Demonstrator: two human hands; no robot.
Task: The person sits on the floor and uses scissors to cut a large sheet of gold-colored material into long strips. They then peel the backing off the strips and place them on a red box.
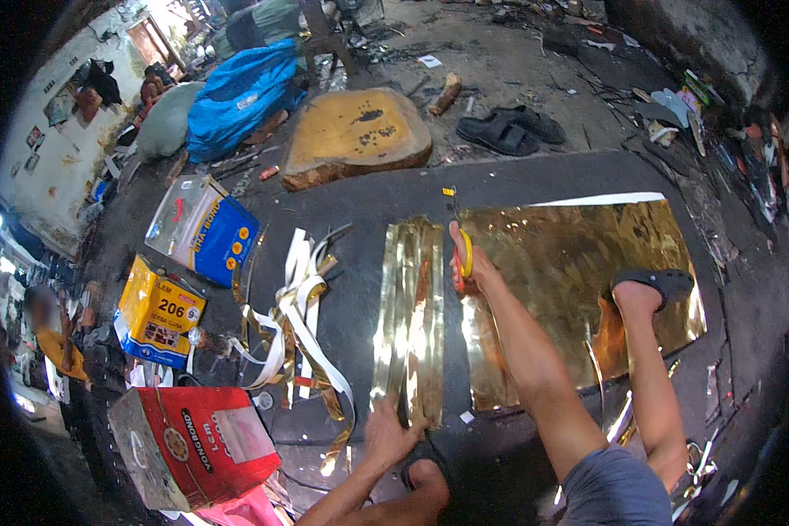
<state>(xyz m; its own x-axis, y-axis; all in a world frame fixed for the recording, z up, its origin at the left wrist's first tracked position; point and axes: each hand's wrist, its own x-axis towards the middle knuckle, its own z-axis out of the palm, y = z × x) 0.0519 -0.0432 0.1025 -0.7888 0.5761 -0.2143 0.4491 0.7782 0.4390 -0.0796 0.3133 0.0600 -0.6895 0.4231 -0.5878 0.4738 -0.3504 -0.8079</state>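
My right hand point(466, 267) is closed round scissors point(467, 251) with yellow and red handles, their blades pointing away from me. It is over the left edge of a large shiny gold sheet point(561, 289). Left of that sheet lie long, creased gold strips point(409, 324), side by side or overlapping. My left hand point(393, 436) grips their near end, its thumb toward the right; some fingers are hard to make out. Farther left is a loose tangle of white and gold offcuts point(302, 302).
A red can point(197, 443), a yellow box point(159, 311) and a blue-and-clear container point(203, 226) line the left. A wooden slab point(357, 131), black sandals point(510, 129) and a blue sack point(244, 101) are farther off. My right foot in a black clog point(657, 285) rests on the sheet. A person point(59, 342) sits far left.
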